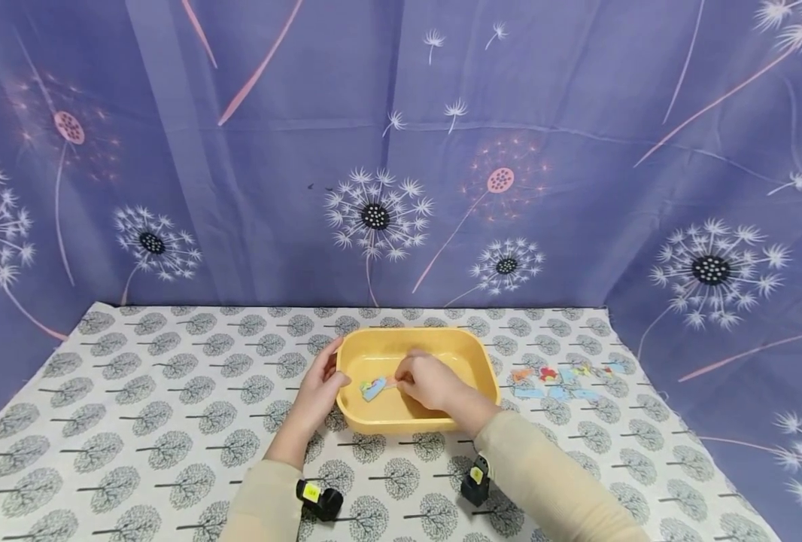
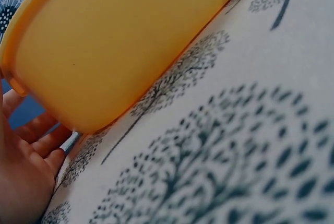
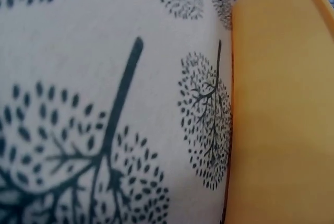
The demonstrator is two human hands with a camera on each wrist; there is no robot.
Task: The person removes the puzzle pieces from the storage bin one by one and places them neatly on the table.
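Observation:
A yellow plastic tub [image 1: 482, 360] sits on the tree-patterned tablecloth in the head view. My left hand [image 1: 323, 385] grips the tub's left rim, thumb over the edge. My right hand [image 1: 423, 379] reaches inside the tub and pinches a small colourful flat piece [image 1: 374, 388] lying near the bottom. The left wrist view shows the tub's outer wall [image 2: 109, 41] with my left fingers [image 2: 36, 140] against it. In the right wrist view only the tub's wall [image 3: 282, 109] and cloth appear.
Several small colourful flat pieces [image 1: 560, 382] lie on the cloth to the right of the tub. A blue dandelion-print curtain [image 1: 401, 150] hangs behind the table. Black wrist cameras [image 1: 320, 498] sit on both forearms.

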